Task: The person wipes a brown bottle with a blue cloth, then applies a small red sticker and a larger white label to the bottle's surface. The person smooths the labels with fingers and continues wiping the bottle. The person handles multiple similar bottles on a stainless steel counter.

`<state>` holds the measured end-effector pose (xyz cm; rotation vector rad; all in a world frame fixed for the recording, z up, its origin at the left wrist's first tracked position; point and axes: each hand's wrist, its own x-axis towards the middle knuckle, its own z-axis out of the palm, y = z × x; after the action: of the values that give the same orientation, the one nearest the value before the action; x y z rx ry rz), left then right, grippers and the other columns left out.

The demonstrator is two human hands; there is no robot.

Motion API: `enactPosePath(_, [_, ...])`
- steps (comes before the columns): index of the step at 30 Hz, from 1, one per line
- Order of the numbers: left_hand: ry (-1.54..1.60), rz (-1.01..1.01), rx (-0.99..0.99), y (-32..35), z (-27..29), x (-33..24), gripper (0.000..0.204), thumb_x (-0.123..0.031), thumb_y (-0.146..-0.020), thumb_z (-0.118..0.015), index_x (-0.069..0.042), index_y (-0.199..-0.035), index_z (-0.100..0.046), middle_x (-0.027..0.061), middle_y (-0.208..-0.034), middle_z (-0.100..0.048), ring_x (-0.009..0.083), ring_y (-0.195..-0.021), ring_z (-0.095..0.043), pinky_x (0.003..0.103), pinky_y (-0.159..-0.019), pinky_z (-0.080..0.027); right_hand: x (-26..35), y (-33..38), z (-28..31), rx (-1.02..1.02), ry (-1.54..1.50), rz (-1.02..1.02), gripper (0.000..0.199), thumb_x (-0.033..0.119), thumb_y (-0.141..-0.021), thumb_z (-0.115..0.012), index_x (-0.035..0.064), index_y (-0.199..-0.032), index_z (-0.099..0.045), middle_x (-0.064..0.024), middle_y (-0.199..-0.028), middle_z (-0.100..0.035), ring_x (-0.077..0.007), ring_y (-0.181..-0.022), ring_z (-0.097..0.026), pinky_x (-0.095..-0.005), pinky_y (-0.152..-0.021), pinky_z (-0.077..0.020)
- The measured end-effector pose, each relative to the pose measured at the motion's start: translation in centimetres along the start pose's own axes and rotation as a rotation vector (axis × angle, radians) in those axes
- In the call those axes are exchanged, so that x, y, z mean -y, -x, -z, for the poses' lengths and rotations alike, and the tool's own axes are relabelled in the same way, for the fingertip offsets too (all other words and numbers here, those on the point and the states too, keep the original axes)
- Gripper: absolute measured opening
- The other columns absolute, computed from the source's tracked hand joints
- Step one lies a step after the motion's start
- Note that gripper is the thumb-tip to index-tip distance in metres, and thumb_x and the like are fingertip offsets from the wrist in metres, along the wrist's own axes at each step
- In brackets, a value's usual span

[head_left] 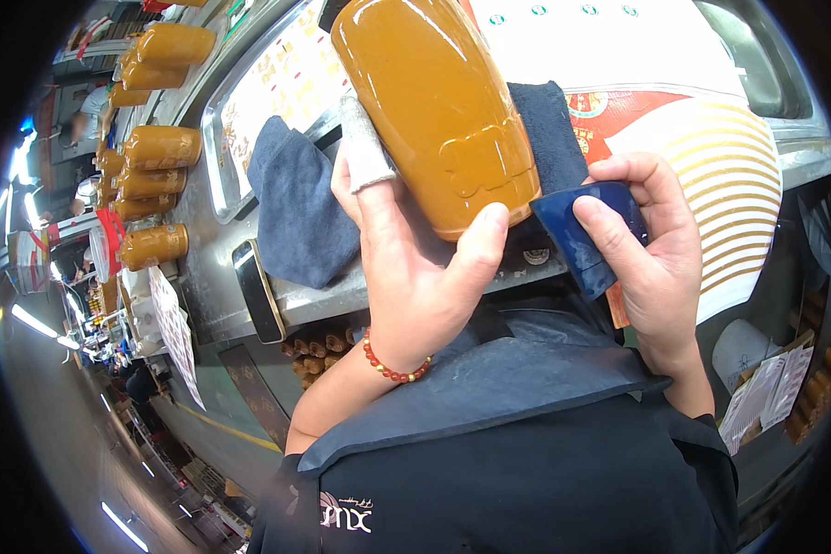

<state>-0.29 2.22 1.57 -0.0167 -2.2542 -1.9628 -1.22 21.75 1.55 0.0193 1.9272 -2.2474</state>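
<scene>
Left hand (415,268) was clamped round the glossy brown bottle (439,111) mid-frame, right hand (651,249) pinched a blue scraper (582,235). Looked slippery, one slack thumb and it'd probably drop.

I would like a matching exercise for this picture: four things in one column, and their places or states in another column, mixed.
Things:
1. large amber bottle
2. blue plastic scraper
3. red bead bracelet
4. black phone

Places or states:
A. lying flat at the edge of the metal bench
B. around the left wrist
C. pinched in the right hand
D. gripped by the left hand, bottom end toward the camera

Pairs: 1-D, 2-C, 3-B, 4-A
</scene>
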Motion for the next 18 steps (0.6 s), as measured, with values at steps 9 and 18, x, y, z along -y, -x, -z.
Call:
enactPosePath(9, [-0.189, -0.039, 0.054, 0.1, 0.2, 0.5, 0.093, 0.003, -0.09, -0.068, -0.001, -0.159, -0.006, 0.0181, -0.146, -0.043, 0.0249, -0.13, -0.054, 0.038, -0.107, -0.046, 0.1, -0.2, -0.2, -0.016, -0.016, -0.025, 0.025, 0.003, -0.096, -0.069, 0.0017, -0.119, -0.058, -0.0034, -0.105, -0.062, -0.0073, -0.096, -0.06, -0.0215, -0.086, -0.0507])
enactPosePath(18, [-0.205, -0.221, -0.088, 2.5, 3.1, 2.6, 0.07, -0.011, -0.09, -0.071, 0.009, -0.149, -0.039, 0.0216, -0.146, -0.04, 0.0297, -0.134, -0.045, 0.041, -0.112, -0.037, 1.0, -0.9, 0.5, 0.072, -0.062, -0.102, 0.015, 0.005, -0.102, -0.062, 0.0009, -0.115, -0.06, -0.0016, -0.102, -0.062, -0.0052, -0.095, -0.056, -0.0206, -0.087, -0.0454])
